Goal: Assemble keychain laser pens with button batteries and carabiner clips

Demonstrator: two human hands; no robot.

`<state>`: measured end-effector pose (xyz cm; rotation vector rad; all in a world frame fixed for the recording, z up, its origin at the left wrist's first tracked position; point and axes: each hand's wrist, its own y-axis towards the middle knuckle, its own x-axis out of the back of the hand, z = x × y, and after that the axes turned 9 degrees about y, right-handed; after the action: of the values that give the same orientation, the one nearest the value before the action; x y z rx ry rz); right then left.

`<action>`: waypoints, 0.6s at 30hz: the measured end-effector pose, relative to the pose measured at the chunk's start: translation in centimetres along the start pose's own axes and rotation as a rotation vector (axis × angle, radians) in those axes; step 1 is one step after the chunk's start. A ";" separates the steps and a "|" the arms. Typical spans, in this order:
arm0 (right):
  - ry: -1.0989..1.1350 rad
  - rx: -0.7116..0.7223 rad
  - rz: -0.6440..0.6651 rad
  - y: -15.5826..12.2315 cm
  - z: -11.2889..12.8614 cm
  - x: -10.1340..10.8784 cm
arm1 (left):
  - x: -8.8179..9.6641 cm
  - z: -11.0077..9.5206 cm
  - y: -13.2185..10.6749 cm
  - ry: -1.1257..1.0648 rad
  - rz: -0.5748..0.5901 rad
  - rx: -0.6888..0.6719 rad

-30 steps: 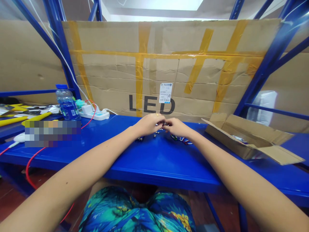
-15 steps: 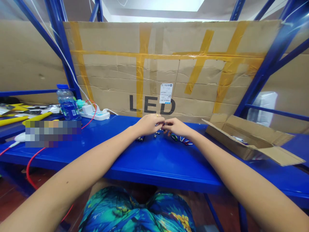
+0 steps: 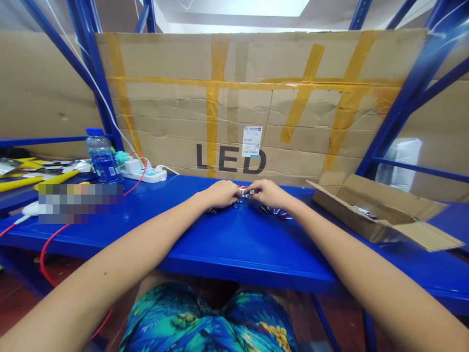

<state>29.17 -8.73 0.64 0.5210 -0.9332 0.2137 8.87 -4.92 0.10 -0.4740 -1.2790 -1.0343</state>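
My right hand [image 3: 269, 193] is closed in a pinch around a small round silvery piece [image 3: 251, 192], too small to name. To its left my left hand [image 3: 223, 194] hovers low over the table with its fingers curled together, and anything inside them is hidden. Small metal pieces [image 3: 235, 205] lie on the blue table between and in front of the hands. Darker small parts [image 3: 212, 210] sit below the left wrist. Beside the right wrist is a cluster of coloured loops [image 3: 280, 213]. Red and white strips [image 3: 242, 187] show behind the fingers.
An open cardboard box [image 3: 366, 215] stands at the right on the blue table [image 3: 234, 244]. At the left are a blue-capped bottle [image 3: 102, 156], a white power strip [image 3: 146, 173] and yellow-handled tools [image 3: 54, 180]. A large cardboard sheet [image 3: 176, 112] marked LED forms the back.
The hands were together at the fingertips and are now apart. My left hand has gone slightly left and down, and the silvery piece shows in my right fingers.
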 end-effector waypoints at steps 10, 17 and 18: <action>0.040 -0.001 0.025 -0.1 0.3 -0.3 | -0.5 -0.4 0.4 -0.017 0.009 0.070; 0.050 -0.037 0.013 -0.2 0.4 -0.2 | 1.5 -0.6 -0.2 -0.167 -0.246 0.138; 0.060 -0.034 0.012 -0.2 0.4 -0.3 | 1.7 -0.7 -0.2 -0.202 -0.305 0.122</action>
<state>28.82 -9.12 0.54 0.4757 -0.8798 0.2228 9.03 -6.19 1.39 -0.3001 -1.6212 -1.1742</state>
